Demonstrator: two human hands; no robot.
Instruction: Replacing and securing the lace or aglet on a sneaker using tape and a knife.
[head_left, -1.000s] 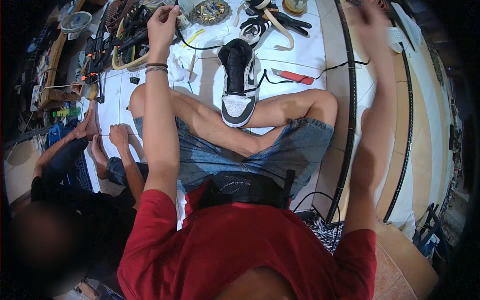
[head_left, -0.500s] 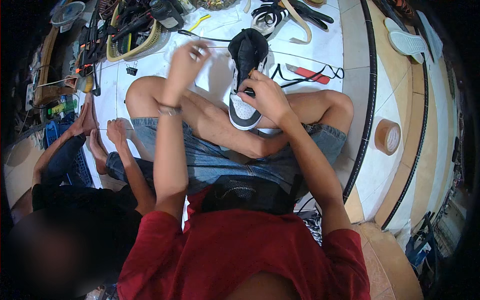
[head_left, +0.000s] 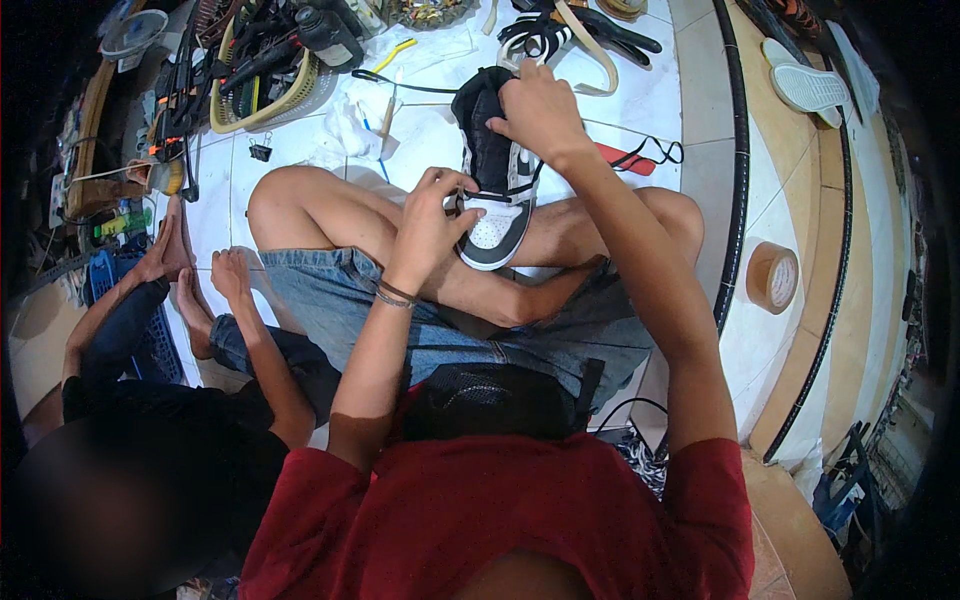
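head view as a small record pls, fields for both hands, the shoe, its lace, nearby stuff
left hand: beside the shoe's left edge, near the toe
right hand: at the shoe's right side, near the ankle opening
shoe: black and white, toe toward the person
black lace: one length stretches left from the ankle end
red cutter: right of the shoe, partly hidden by the forearm
tape roll: brown, far right

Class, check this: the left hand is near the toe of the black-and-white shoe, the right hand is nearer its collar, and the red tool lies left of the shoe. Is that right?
No: the red tool lies to the right of the black-and-white shoe, in the head view. The left hand is near the toe, the right hand nearer the collar.
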